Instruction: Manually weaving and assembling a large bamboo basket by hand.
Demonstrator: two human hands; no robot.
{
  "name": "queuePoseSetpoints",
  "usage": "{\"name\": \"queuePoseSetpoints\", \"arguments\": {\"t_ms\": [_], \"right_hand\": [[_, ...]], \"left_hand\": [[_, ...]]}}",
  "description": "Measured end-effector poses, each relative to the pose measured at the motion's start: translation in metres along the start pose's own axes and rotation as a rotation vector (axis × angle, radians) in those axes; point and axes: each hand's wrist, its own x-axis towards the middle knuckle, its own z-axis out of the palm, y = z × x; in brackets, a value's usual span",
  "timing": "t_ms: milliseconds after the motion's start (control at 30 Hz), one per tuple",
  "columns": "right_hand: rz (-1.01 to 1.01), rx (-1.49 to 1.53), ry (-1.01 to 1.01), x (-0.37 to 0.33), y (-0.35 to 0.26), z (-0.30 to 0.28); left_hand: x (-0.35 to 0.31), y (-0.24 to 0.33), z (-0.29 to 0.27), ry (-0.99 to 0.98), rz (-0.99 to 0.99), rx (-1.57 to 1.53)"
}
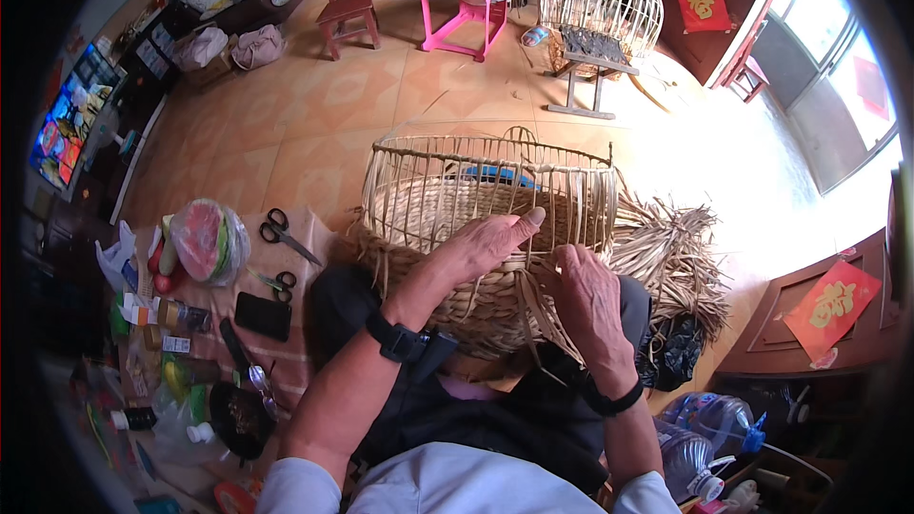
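Note:
On my lap rests a half-woven basket (447,309), its lower wall a thick braid of straw-coloured strands, with thin upright stakes rising to a wire-like rim. My left hand (493,243) is closed over the near wall, thumb up and fingers hidden behind the stakes. Just right of it, my right hand (586,293) has its fingers bent together on a flat dried-plant strand (535,300) at the weaving edge. Loose strand ends hang below that hand along the basket's outside. Something blue shows through the stakes at the far side.
A bundle of dried strands (671,252) lies right of the basket, above a black bag (671,352). Scissors (286,233) and a phone (262,316) lie on the cloth-covered table at left. Water bottles (690,457) stand lower right. Further off, another person works behind a larger basket frame (609,0).

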Motion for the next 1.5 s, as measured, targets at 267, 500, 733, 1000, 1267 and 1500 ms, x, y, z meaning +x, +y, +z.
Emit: {"name": "queuePoseSetpoints", "arguments": {"t_ms": [267, 500, 733, 1000, 1267, 1500], "right_hand": [[0.670, 1.325, 0.260, -0.031, 0.070, 0.008], [0.553, 1.121, -0.285, -0.057, 0.037, 0.000], [0.727, 1.109, -0.173, -0.064, 0.021, -0.014], [0.743, 1.192, 0.223, -0.052, 0.035, -0.033], [0.017, 0.233, -0.035, -0.022, 0.016, -0.009], [0.818, 0.588, 0.411, -0.059, 0.110, -0.028]], "left_hand": [[-0.005, 0.004, 0.002, 0.023, 0.042, -0.024], [-0.007, 0.003, 0.004, 0.087, 0.043, 0.022], [-0.009, 0.006, 0.008, 0.102, 0.042, -0.028], [-0.006, 0.001, 0.011, 0.108, 0.034, -0.017], [-0.008, 0.005, 0.001, 0.009, 0.025, -0.073], [-0.006, 0.002, 0.003, 0.013, 0.045, -0.057]]}}
